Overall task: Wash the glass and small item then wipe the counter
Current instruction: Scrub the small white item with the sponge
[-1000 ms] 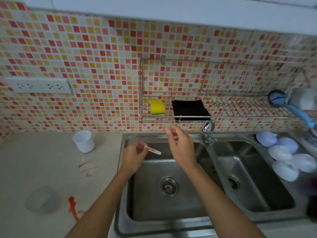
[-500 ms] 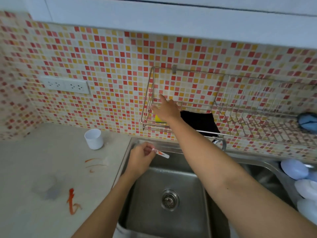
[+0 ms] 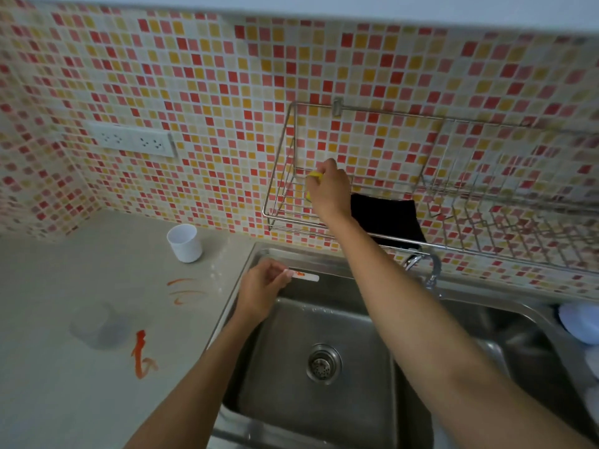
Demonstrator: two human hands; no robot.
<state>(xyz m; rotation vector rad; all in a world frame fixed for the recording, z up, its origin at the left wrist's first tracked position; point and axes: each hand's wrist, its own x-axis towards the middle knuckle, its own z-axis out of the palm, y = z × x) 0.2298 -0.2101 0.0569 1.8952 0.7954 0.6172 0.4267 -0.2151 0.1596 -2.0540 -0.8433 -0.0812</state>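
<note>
My left hand (image 3: 261, 290) pinches a small white stick (image 3: 303, 275) smeared with orange, held over the back left corner of the left sink basin (image 3: 324, 335). My right hand (image 3: 329, 191) reaches into the wire wall rack (image 3: 282, 176) and is closed around a yellow sponge (image 3: 313, 176), mostly hidden by the fingers. A clear glass (image 3: 97, 325) lies on the counter (image 3: 64, 384) at the left, faint and blurred. Orange smears (image 3: 141, 354) mark the counter beside it.
A white cup (image 3: 184, 243) stands by the tiled wall. A black cloth (image 3: 387, 218) hangs from the rack above the tap (image 3: 428, 270). A second basin (image 3: 518, 351) and pale round containers (image 3: 577, 322) lie at the right. A socket strip (image 3: 133, 142) is on the wall.
My right hand rose from above the sink to the rack and closed on the yellow sponge. The left hand kept the white stick in place.
</note>
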